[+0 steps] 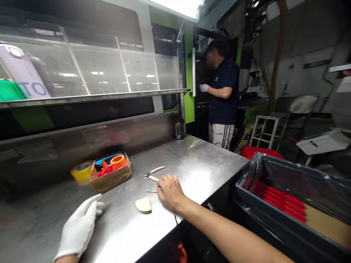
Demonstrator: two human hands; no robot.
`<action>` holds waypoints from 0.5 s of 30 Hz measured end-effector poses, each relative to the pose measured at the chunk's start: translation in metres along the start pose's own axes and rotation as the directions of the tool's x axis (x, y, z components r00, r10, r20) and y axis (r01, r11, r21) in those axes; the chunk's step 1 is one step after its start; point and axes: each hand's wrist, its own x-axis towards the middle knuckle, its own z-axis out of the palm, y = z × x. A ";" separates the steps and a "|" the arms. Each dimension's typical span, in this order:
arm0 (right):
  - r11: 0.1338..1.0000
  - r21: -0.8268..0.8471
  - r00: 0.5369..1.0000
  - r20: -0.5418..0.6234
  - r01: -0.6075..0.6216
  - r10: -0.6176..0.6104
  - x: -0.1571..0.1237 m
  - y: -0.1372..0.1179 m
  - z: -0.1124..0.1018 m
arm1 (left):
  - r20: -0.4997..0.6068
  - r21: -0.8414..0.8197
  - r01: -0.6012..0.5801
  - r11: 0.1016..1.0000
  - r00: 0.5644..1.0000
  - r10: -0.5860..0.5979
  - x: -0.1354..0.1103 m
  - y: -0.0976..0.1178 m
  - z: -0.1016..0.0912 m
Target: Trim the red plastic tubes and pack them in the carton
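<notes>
The bare right hand [170, 192] is curled shut over cream-handled nippers [153, 178], their steel tips poking out beside the fist on the stainless steel table [203, 171]. The white-gloved left hand [78, 226] is open, fingers extended, at the table's near edge. Just beside the right hand lie a pale curved moulded piece [143, 205] and a second pair of nippers [154, 171]; farther along the table sits a cardboard tray of tape rolls [111, 175].

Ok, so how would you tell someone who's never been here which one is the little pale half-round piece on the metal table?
Start at the long steel table. Near its front edge, between the white-gloved left hand and the bare right hand, lies a small cream half-round piece. Unlike the pliers just beyond it, it shows no metal, only a smooth pale shape.
</notes>
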 end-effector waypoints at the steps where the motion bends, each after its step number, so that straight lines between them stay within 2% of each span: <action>1: 1.000 -0.004 1.000 0.007 -0.005 0.005 -0.001 0.000 0.001 | 0.005 -0.007 -0.011 1.000 1.000 0.011 -0.002 0.000 0.001; 8: 1.000 0.000 0.997 0.077 -0.012 0.012 -0.005 0.006 0.009 | -0.048 -0.043 -0.034 0.999 0.998 0.031 -0.007 -0.006 0.009; 15: 1.000 -0.018 0.998 0.064 -0.014 0.015 -0.007 0.009 0.010 | -0.087 -0.059 -0.011 0.998 0.996 0.005 -0.004 -0.006 0.013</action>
